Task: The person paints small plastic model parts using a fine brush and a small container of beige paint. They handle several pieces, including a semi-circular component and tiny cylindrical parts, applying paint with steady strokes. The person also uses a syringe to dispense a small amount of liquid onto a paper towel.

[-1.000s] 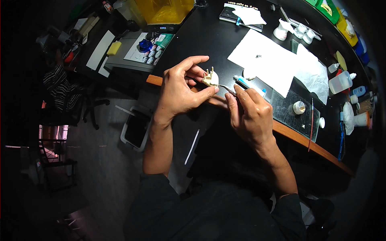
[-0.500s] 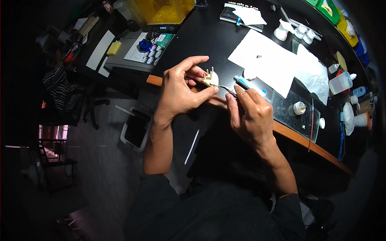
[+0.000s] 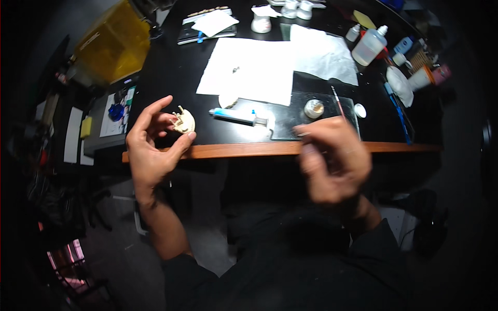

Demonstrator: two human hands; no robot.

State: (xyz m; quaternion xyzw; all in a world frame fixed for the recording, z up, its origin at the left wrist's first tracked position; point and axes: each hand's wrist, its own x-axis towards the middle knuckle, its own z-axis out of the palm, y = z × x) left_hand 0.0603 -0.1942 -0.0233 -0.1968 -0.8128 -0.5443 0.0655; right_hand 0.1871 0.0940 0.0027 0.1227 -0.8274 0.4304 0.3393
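Black worktable (image 3: 171, 67) with a wooden front edge (image 3: 244, 151), seen from above; a blue syringe (image 3: 233, 115) lies on it near that edge. Left of the syringe, the left hand (image 3: 155, 140) holds a pale rounded cast (image 3: 188, 123) with projecting pins, half open around it, thumb against the lower rim and index finger extended apart. Right of the syringe and nearer the wearer, the right hand (image 3: 334, 160) is blurred, its fingers curled toward the thumb; whether they pinch a tool cannot be told. Beyond the syringe: a white paper sheet (image 3: 259, 72) bearing a small dark spot (image 3: 236, 69). Right of the syringe: a glass plate (image 3: 288, 119) carrying an open white jar (image 3: 314, 109) and, farther right, a thin brush (image 3: 338, 101) and a round white lid (image 3: 360, 110)
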